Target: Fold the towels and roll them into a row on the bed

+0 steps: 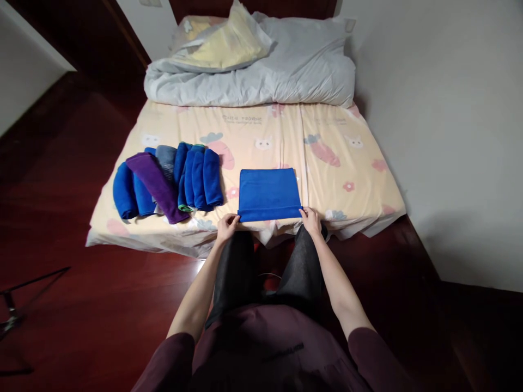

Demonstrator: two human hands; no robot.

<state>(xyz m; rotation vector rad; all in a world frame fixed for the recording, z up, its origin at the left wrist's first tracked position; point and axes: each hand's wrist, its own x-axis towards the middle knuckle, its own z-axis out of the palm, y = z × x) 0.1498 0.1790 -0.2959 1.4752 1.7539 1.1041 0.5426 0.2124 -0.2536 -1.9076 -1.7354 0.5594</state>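
A blue towel (268,189) lies flat on the bed, its near edge turned over into a narrow fold. At the fold's left end, my left hand (227,226) pinches the near corner. My right hand (311,220) grips the opposite near corner in the same way, fingers closed on the cloth. To the left is a pile of rolled towels, several of them blue. A purple rolled towel (157,188) lies slantwise over the others, and a grey rolled towel (166,161) shows behind it.
The bed (359,179) has a pale sheet printed with carrots and rabbits. A grey quilt (245,87) is bunched at its head, with a yellow item in clear plastic (231,46) on top. A black stand (12,310) is on the floor at left.
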